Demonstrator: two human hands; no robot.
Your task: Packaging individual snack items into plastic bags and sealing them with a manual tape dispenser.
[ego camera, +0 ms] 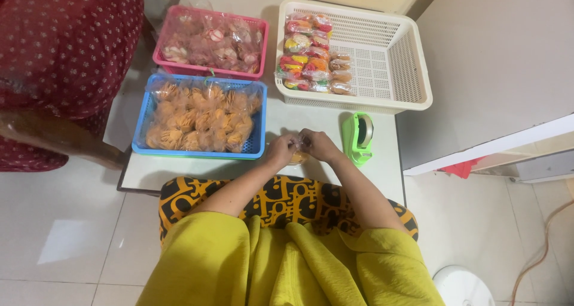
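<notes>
Left hand (282,149) and right hand (320,144), fingertips meeting, pinch a small orange snack packet (298,157) over the table (388,156). Green tape dispenser (359,137) just right of the right hand; blue basket (197,116) left. Gripping the packet's mouth firmly looks advisable.

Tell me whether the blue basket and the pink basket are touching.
Touching. The head view shows the blue basket's far rim pressed against the pink basket's near rim, with no table surface visible between them.
</notes>
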